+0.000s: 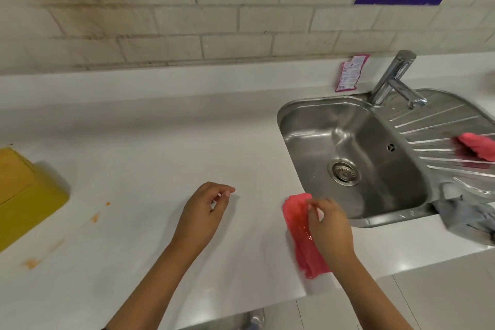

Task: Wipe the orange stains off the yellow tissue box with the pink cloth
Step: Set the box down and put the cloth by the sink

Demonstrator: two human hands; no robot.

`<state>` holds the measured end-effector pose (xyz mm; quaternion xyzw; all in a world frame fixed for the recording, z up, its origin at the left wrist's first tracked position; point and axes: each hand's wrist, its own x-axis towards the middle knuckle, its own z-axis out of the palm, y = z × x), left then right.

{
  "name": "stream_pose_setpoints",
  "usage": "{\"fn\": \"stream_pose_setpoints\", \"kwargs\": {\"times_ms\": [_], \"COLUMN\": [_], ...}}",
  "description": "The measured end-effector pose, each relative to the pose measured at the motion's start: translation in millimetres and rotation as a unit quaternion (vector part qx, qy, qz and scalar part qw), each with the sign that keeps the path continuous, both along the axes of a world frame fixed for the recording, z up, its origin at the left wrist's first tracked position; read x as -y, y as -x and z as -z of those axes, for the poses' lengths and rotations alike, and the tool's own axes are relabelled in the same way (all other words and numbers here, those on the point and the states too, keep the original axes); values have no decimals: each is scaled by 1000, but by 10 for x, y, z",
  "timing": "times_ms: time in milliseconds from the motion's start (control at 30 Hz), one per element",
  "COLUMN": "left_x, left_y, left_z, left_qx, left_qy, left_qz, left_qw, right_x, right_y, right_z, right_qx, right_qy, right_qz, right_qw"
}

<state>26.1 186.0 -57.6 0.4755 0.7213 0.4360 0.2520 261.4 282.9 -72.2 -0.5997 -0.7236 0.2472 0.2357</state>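
The right hand (330,228) is at the near counter (166,142) edge, fingertips pinching the upper part of the pink cloth (300,236), which lies lengthwise on the counter just left of the sink (348,147). The left hand (205,211) hovers beside it, empty, fingers loosely curled. The yellow tissue box (26,195) sits at the far left, well apart from both hands. Orange stains (33,263) mark the counter near the box. A second pink cloth (476,146) rests on the drainboard.
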Motion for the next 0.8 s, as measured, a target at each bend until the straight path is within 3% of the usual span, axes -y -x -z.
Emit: {"fn": "stream_pose_setpoints", "kwargs": {"times_ms": [233, 533, 800], "left_x": [774, 2269, 2986], "left_y": [794, 2114, 3008], "left_z": [-168, -500, -394], "left_qx": [-12, -44, -24], "left_qy": [-27, -88, -62], "left_qz": [-127, -298, -387], "left_qw": [991, 950, 920], "right_x": [479, 1482, 2141], "right_y": [1019, 2721, 3923], "right_z": [-124, -191, -293], "right_qx": [-53, -119, -199], "right_qy": [25, 104, 208], "right_qz": [-150, -282, -272], "right_qw": [987, 946, 918]}}
